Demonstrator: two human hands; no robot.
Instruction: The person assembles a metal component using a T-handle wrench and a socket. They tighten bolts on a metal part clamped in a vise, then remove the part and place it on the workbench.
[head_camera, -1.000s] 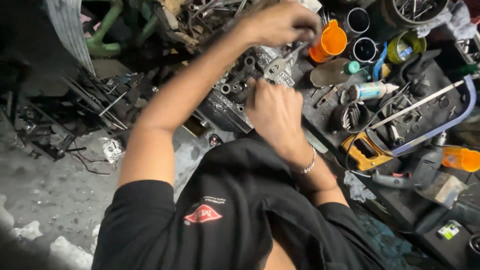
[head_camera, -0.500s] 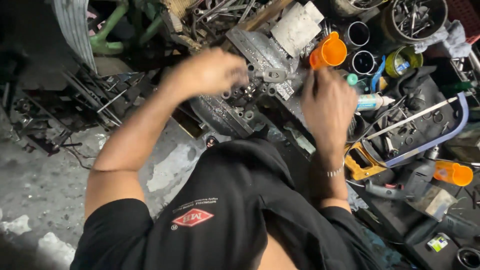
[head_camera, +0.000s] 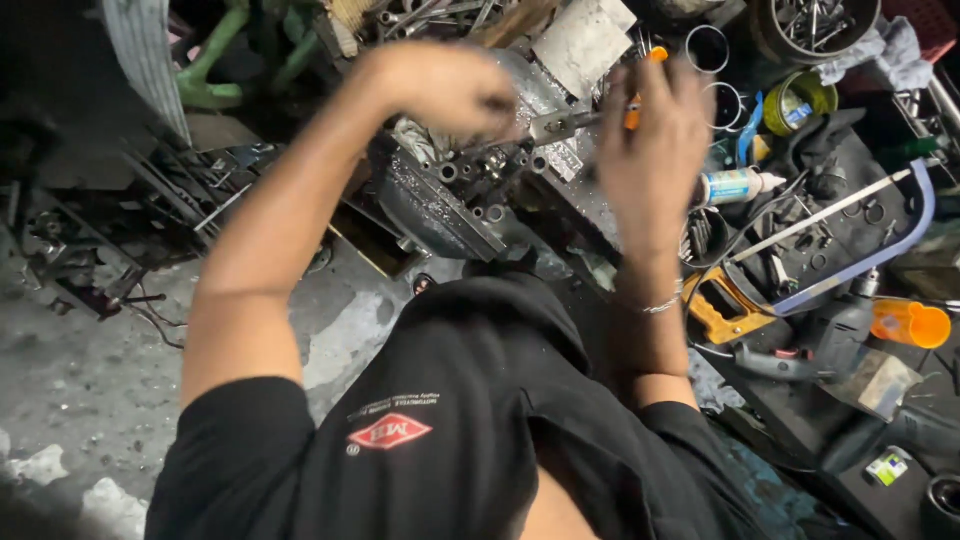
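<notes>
My left hand (head_camera: 440, 88) is curled over the top of a greasy grey engine block (head_camera: 450, 200) and grips a silver wrench (head_camera: 558, 125) that sticks out to the right. Small round ports and bolts show on the block just below the fingers. My right hand (head_camera: 650, 150) is blurred, fingers apart and pointing up, just right of the wrench's end. It holds nothing I can make out. An orange funnel (head_camera: 634, 104) shows in slivers behind its fingers. A thin bracelet sits on that wrist. My black shirt fills the bottom.
Right of the block lie a blue-framed hacksaw (head_camera: 905, 235), a white tube (head_camera: 735, 185), a yellow-handled tool (head_camera: 720, 308), an orange bottle (head_camera: 912, 323) and a dark drill (head_camera: 800, 358). Open tins (head_camera: 708, 47) stand at the back. Scrap metal (head_camera: 170, 190) lies left on the concrete floor.
My left hand has swung with the wrench from upper right back over the block. My right hand has moved right and up, now covering the orange funnel.
</notes>
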